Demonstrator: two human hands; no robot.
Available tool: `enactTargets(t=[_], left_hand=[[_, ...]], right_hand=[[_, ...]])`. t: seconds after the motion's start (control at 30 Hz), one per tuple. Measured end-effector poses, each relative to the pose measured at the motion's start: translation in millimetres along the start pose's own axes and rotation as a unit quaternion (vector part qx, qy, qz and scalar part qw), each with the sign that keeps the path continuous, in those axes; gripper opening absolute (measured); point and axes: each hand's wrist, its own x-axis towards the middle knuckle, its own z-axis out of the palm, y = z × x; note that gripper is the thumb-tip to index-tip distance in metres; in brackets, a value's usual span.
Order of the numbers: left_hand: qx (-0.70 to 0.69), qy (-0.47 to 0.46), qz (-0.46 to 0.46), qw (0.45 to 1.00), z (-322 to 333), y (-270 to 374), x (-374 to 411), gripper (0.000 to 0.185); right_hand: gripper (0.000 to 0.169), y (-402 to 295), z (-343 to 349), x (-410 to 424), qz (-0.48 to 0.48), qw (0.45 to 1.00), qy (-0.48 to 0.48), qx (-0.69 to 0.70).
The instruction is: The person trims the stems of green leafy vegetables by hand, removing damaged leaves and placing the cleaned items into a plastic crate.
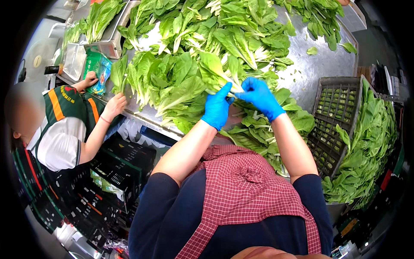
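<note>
Both hands wear blue gloves and meet over the metal table. My left hand (217, 108) grips a head of leafy greens (212, 66) near its pale stem end, with the leaves pointing away from me. At the same stem end, my right hand (260, 98) pinches the base between thumb and fingers. What lies between the fingertips is partly hidden. Left of my hands lies a row of leafy greens (178, 85); a larger heap (233, 32) spreads beyond them. Loose leaves (258, 129) lie under my right forearm, close to my checked apron (245, 184).
A dark plastic crate (336, 119) stands tilted at the right, beside a big mass of greens (372, 145). At left, a co-worker in a green vest (66, 100) holds a bunch of greens (119, 74) near a scale (111, 45). Black crates (119, 162) stand below the table edge.
</note>
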Motion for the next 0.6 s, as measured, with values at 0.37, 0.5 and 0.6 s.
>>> enactTargets(t=[0.37,0.5,0.6], left_hand=[[0.154,-0.093,-0.021,0.983,12,-8,-43,0.034],[0.377,-0.179,0.169,0.893,-16,-9,-48,0.035],[0.167,-0.135,0.047,0.976,-12,-4,-47,0.033]], right_hand=[[0.024,24,3,-69,0.134,0.976,0.077,0.155],[0.031,13,-15,-63,0.074,0.983,-0.033,-0.166],[0.037,3,-22,-33,0.095,0.983,0.01,-0.156]])
